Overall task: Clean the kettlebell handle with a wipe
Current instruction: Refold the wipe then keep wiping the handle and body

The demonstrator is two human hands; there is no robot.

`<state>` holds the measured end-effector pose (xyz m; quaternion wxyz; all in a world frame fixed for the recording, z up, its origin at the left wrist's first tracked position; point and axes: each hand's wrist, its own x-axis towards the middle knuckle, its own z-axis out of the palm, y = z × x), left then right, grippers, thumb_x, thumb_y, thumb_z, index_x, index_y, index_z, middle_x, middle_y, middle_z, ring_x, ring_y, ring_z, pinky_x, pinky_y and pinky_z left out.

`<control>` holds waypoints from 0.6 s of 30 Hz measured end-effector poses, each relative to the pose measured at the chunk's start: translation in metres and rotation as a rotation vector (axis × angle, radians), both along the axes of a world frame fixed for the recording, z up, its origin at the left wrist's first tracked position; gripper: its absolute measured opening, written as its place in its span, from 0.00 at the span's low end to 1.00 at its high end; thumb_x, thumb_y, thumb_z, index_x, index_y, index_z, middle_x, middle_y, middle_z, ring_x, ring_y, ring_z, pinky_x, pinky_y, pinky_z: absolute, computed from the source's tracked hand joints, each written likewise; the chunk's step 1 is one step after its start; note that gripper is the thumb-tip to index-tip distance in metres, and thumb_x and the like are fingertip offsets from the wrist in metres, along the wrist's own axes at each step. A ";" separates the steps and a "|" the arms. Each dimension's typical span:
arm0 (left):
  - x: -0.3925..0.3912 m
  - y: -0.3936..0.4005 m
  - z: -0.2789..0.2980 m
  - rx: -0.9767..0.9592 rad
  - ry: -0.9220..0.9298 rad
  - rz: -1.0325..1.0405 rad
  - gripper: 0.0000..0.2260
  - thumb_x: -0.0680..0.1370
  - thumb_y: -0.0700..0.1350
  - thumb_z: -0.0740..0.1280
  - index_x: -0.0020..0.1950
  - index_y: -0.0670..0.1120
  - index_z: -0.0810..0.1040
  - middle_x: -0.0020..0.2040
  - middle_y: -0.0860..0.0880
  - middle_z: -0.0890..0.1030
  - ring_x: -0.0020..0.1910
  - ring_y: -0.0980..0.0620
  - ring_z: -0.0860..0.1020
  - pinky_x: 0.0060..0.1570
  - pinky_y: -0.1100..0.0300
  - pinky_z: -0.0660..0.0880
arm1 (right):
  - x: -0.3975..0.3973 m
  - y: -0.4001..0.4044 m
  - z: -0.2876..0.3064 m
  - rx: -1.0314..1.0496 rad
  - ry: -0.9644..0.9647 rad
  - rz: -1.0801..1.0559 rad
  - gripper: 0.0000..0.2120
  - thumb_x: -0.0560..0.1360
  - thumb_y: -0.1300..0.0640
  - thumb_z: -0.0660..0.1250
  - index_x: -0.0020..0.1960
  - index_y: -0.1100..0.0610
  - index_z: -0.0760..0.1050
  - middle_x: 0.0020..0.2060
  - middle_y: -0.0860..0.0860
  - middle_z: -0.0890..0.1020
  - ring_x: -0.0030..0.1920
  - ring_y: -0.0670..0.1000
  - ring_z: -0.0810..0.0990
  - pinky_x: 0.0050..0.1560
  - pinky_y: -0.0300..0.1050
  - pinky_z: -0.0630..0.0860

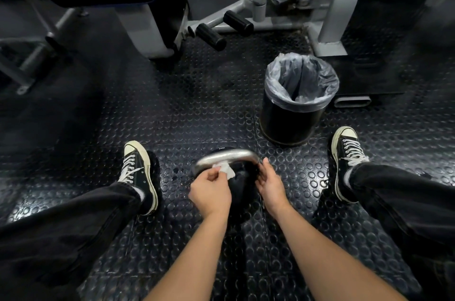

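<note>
1. Nearest the lens: two bare forearms reaching forward over the studded floor point(172, 108).
2. Left hand point(210, 192): fingers pinching a white wipe point(225, 170), pressed against the near left side of the handle point(226, 156).
3. Kettlebell point(242, 177) between the feet; handle's long axis running left to right, just ahead of both hands.
4. Right hand point(269, 183): relaxed, fingers resting beside the handle's right end, steadying.
5. Farther right: lined bin point(299, 96).
</note>
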<state>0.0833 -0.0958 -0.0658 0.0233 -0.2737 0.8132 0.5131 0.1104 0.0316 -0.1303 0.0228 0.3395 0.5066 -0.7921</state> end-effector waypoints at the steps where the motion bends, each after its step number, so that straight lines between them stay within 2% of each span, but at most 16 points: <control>1: -0.001 0.006 0.000 0.193 -0.033 0.187 0.03 0.74 0.44 0.75 0.43 0.52 0.84 0.37 0.55 0.83 0.39 0.54 0.83 0.39 0.67 0.76 | 0.000 -0.001 0.000 -0.003 -0.004 -0.001 0.19 0.84 0.43 0.55 0.46 0.49 0.81 0.40 0.39 0.87 0.44 0.36 0.84 0.52 0.37 0.72; 3: -0.005 0.016 0.006 0.623 -0.098 0.497 0.04 0.76 0.37 0.73 0.49 0.44 0.83 0.44 0.48 0.84 0.38 0.54 0.82 0.36 0.66 0.77 | -0.001 -0.001 -0.002 -0.008 -0.006 -0.006 0.18 0.84 0.43 0.55 0.47 0.49 0.80 0.41 0.40 0.87 0.44 0.36 0.84 0.51 0.37 0.73; 4: -0.006 0.019 0.009 0.784 -0.136 0.580 0.07 0.77 0.34 0.71 0.54 0.39 0.82 0.48 0.45 0.84 0.39 0.54 0.82 0.36 0.66 0.77 | -0.002 0.000 -0.002 -0.013 -0.004 -0.011 0.17 0.84 0.44 0.55 0.48 0.49 0.80 0.40 0.40 0.87 0.44 0.36 0.84 0.51 0.37 0.73; 6: -0.010 0.019 0.013 1.005 -0.186 0.628 0.11 0.79 0.32 0.66 0.61 0.36 0.78 0.56 0.43 0.82 0.44 0.53 0.82 0.43 0.64 0.79 | -0.002 -0.001 0.000 -0.013 0.007 -0.019 0.16 0.84 0.44 0.56 0.49 0.49 0.79 0.39 0.38 0.86 0.43 0.35 0.84 0.50 0.37 0.73; 7: -0.014 0.017 0.014 1.078 -0.202 0.605 0.11 0.80 0.32 0.64 0.63 0.35 0.76 0.58 0.43 0.81 0.47 0.53 0.81 0.50 0.63 0.79 | -0.003 -0.001 0.000 -0.011 0.012 -0.019 0.15 0.84 0.45 0.56 0.49 0.48 0.79 0.38 0.38 0.86 0.43 0.35 0.83 0.50 0.37 0.73; 9: -0.022 0.013 0.014 1.171 -0.211 0.541 0.08 0.83 0.34 0.59 0.58 0.34 0.76 0.60 0.44 0.79 0.54 0.53 0.78 0.65 0.61 0.73 | -0.002 -0.001 0.001 -0.020 0.010 -0.022 0.15 0.84 0.45 0.56 0.50 0.48 0.79 0.39 0.38 0.86 0.44 0.36 0.83 0.51 0.36 0.73; 11: -0.022 0.012 0.012 1.223 -0.195 0.535 0.09 0.84 0.34 0.56 0.51 0.35 0.75 0.63 0.42 0.77 0.57 0.52 0.75 0.68 0.60 0.69 | -0.001 -0.001 0.001 -0.028 0.013 -0.024 0.15 0.84 0.44 0.57 0.50 0.48 0.79 0.42 0.40 0.86 0.47 0.37 0.83 0.52 0.36 0.73; 13: -0.013 0.010 0.005 1.263 -0.184 0.531 0.08 0.84 0.36 0.58 0.58 0.35 0.75 0.60 0.42 0.77 0.55 0.52 0.77 0.66 0.60 0.71 | -0.002 -0.001 -0.002 -0.021 0.010 -0.033 0.14 0.83 0.43 0.57 0.51 0.47 0.79 0.42 0.39 0.86 0.47 0.37 0.82 0.52 0.35 0.73; 15: -0.005 0.007 0.003 1.300 -0.159 0.524 0.12 0.84 0.38 0.59 0.67 0.36 0.72 0.56 0.43 0.79 0.54 0.52 0.78 0.66 0.58 0.72 | -0.002 -0.001 -0.003 0.014 0.018 -0.010 0.15 0.83 0.42 0.57 0.52 0.47 0.80 0.43 0.39 0.87 0.47 0.36 0.83 0.52 0.35 0.72; 18: -0.014 0.006 -0.002 1.319 -0.144 0.539 0.15 0.85 0.37 0.57 0.71 0.36 0.69 0.57 0.43 0.78 0.56 0.51 0.78 0.66 0.57 0.71 | 0.000 -0.001 -0.004 0.006 0.000 -0.006 0.17 0.83 0.40 0.57 0.52 0.48 0.81 0.48 0.41 0.87 0.51 0.37 0.83 0.55 0.36 0.73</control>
